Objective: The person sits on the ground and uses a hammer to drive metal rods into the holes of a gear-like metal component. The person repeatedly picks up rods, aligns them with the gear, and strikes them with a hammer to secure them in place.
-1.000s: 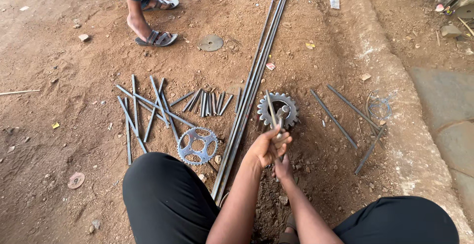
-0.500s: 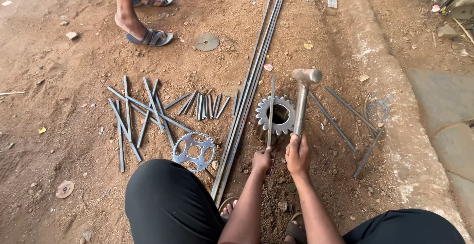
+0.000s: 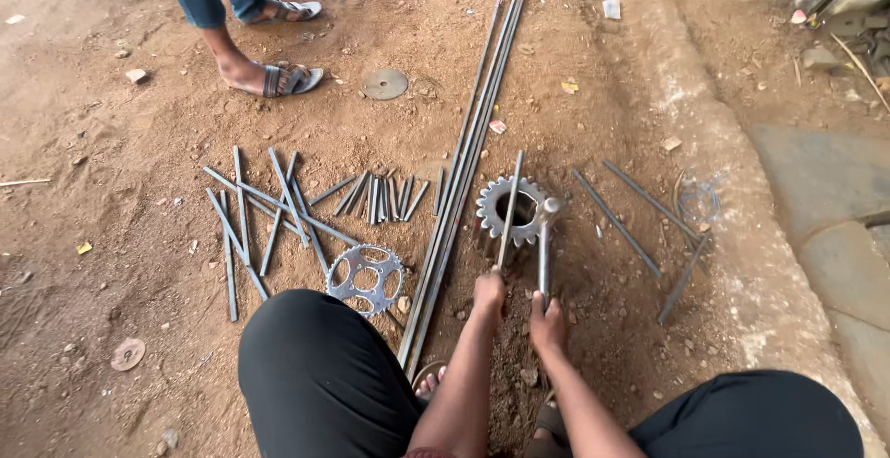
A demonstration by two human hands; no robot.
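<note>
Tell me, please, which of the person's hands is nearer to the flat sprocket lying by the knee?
Left. The left hand, gripping a rod, is just right of the flat sprocket; the right hand, holding the hammer, is farther right.

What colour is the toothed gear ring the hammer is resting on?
Dull silver-grey bare metal toothed gear ring, clearest in the head view.

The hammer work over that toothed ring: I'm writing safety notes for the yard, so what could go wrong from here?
1. The left hand holds the short rod across the toothed ring while the right hand brings the hammer onto it; a glancing blow might hit bare fingers.
2. The ring sits on loose dirt and may shift.
3. A bystander's sandalled feet stand near if metal flies.
</note>
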